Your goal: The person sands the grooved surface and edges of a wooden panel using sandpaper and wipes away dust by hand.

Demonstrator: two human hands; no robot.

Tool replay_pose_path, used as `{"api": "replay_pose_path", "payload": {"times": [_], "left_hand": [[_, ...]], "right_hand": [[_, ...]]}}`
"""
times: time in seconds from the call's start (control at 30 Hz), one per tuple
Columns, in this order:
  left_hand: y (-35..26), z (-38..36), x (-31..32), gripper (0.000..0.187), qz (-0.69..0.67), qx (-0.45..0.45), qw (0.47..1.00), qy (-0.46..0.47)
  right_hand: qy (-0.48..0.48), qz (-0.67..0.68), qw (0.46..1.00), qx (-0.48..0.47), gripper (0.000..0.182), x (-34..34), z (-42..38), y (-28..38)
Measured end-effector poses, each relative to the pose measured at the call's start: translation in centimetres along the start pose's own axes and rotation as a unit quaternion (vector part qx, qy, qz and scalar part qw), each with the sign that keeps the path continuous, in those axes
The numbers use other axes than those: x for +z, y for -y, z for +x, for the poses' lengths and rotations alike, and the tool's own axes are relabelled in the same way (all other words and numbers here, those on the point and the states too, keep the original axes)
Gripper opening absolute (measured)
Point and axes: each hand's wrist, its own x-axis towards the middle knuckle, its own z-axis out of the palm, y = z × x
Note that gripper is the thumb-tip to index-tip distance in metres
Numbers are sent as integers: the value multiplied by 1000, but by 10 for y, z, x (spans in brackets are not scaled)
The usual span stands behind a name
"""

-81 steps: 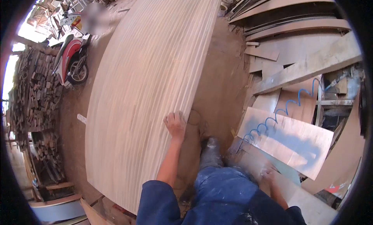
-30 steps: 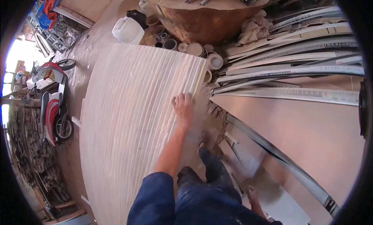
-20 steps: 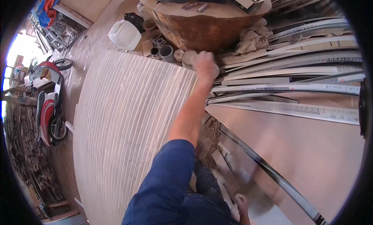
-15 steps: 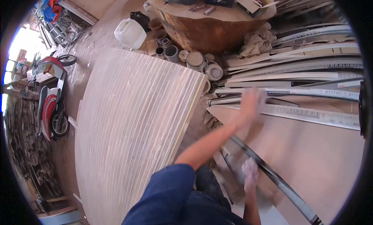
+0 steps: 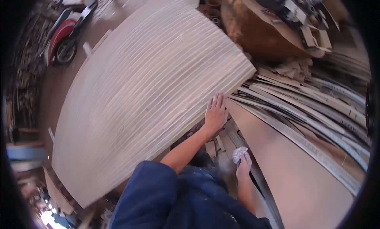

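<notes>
My left hand point(image 5: 216, 115) lies over the near edge of a large panel of pale wood strips point(image 5: 146, 82), its fingers stretched out and close together. Whitish dust covers parts of the strips. Lower and to the right, my right hand point(image 5: 244, 165) grips a crumpled whitish wad point(image 5: 239, 153) that looks like cloth or paper. That hand hangs beside the panel, above a gap where small wood offcuts point(image 5: 218, 144) lie.
To the right lies a flat brown sheet point(image 5: 293, 157), with long metal profiles and strips point(image 5: 312, 114) stacked beyond it. A big block of wood point(image 5: 265, 27) carries boxes and tools at the back. A red motorbike point(image 5: 65, 37) stands at the upper left.
My left hand has moved from over the metal profiles on the right to the panel's edge. My view has turned, and the wad in my right hand shows more plainly.
</notes>
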Motion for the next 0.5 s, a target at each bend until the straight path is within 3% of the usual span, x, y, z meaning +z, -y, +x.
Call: {"api": "replay_pose_path", "payload": {"times": [0.17,0.5], "left_hand": [[43,-61,-40,62,19,-8,1000,-15],[121,-271,-127,57,58,-117,991,-24]], "right_hand": [[33,-102,994,12,27,4,-5,-9],[98,-208,973,14,30,73,-6,-4]]}}
